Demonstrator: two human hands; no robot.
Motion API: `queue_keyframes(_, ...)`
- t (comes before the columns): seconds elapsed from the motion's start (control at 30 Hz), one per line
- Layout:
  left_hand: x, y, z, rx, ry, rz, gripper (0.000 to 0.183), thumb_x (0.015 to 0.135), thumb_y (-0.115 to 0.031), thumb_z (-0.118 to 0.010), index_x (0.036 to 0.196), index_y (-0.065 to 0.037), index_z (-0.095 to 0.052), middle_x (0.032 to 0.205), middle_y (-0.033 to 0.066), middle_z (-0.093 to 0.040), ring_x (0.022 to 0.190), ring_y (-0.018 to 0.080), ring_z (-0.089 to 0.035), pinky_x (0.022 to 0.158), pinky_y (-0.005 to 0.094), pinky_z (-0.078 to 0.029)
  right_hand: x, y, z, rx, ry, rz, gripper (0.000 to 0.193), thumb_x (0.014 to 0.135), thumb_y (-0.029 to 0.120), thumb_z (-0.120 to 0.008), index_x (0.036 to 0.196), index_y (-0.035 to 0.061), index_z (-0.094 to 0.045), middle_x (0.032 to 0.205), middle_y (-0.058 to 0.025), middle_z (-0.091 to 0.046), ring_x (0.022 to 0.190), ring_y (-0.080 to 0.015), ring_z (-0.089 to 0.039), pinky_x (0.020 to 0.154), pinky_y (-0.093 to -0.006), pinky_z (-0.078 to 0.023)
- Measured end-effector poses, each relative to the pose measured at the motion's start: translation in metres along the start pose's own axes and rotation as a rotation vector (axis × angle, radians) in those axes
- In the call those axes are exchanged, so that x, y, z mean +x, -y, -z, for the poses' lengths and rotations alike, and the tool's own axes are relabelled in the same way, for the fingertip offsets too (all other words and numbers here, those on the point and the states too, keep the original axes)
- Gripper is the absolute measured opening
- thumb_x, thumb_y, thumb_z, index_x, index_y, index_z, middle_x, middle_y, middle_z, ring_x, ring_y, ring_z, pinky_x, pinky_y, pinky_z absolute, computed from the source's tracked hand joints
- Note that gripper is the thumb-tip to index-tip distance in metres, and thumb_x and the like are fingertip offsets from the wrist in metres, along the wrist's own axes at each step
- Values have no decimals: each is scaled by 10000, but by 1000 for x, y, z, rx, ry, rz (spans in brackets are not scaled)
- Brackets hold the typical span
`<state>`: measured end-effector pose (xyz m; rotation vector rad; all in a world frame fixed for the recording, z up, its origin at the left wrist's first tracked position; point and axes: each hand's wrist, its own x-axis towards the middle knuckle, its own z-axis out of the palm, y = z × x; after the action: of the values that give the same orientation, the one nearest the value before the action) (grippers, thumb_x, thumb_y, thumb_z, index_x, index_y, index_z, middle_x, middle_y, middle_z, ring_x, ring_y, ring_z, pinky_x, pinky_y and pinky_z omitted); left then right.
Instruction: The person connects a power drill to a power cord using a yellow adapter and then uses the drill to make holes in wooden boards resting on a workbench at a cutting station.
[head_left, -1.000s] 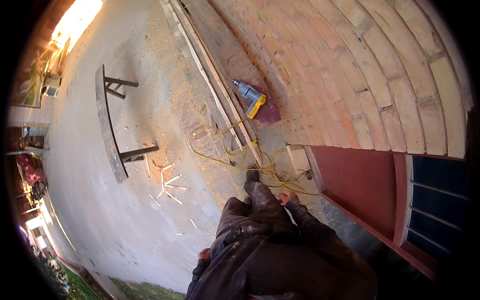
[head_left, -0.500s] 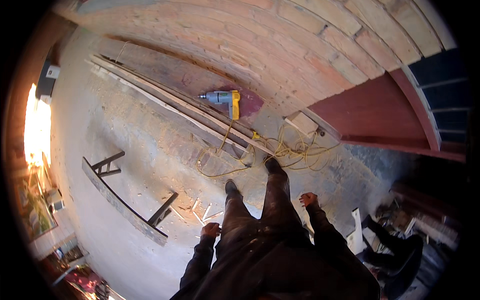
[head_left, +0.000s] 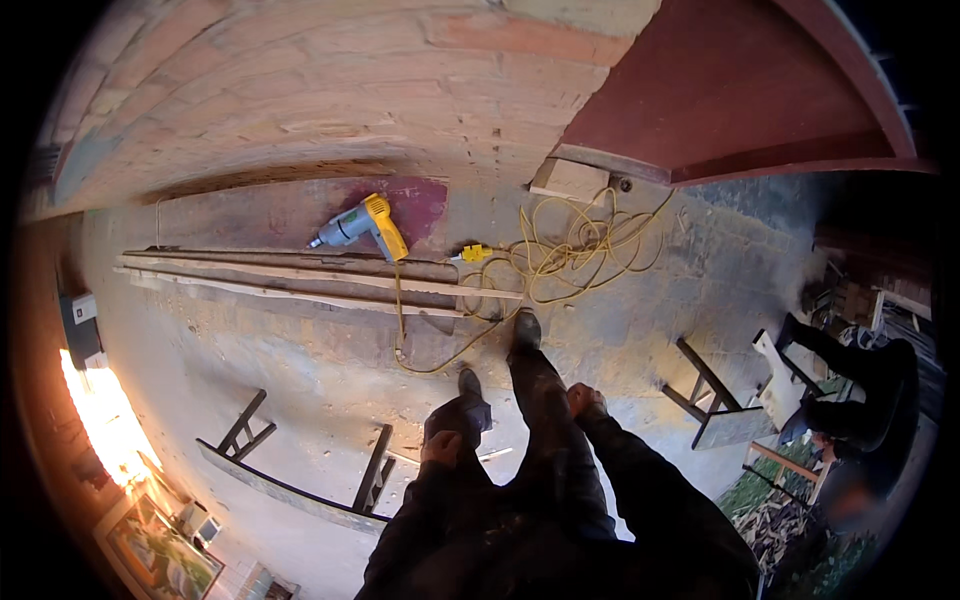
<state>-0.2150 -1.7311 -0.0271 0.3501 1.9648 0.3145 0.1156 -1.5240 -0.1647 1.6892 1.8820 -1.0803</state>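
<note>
My left hand [head_left: 441, 448] hangs by my left thigh with its fingers curled in, and nothing shows in it. My right hand [head_left: 584, 398] hangs beside my right leg, its fingers also folded, with nothing visible in them. Neither hand touches a tool. Ahead of my feet a grey and yellow power drill [head_left: 362, 228] lies on its side by the wall. Its yellow cord [head_left: 425, 370] runs down and loops to the right. Long wooden strips [head_left: 300, 272] lie on the floor just in front of the drill.
A coiled yellow cable [head_left: 570, 255] with a yellow connector [head_left: 474, 253] lies ahead. Beyond it sits a wooden block [head_left: 570, 181] near a red door [head_left: 740, 90]. A low bench [head_left: 285, 488] stands left. At right, another person [head_left: 850, 400] is beside a second bench [head_left: 735, 425].
My view has turned to the right and I have stepped forward. My right hand has swung in toward my leg. More of the second bench and the other person now shows.
</note>
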Motion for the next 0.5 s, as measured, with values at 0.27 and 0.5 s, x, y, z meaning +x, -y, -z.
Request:
queue_keyframes(0.27,184,60,-33,-30,138,58,369,984,-419,-624,1014,-71,-742,860,79,-773,795,190,-758,719,337,-569,169,103,-104,175,-47,91,223,970,305,-588,1024,127,-712,997,-213,-731,979,-430,-688,842,-536,-541)
queue_keyframes(0.5,352,129,-68,-212,151,-177,180,1006,-170,-642,1012,3,-692,841,42,-673,758,122,-623,670,315,-524,350,169,-157,253,-264,355,163,892,129,-620,1009,33,-680,995,-213,-718,958,-420,-672,785,-533,-526)
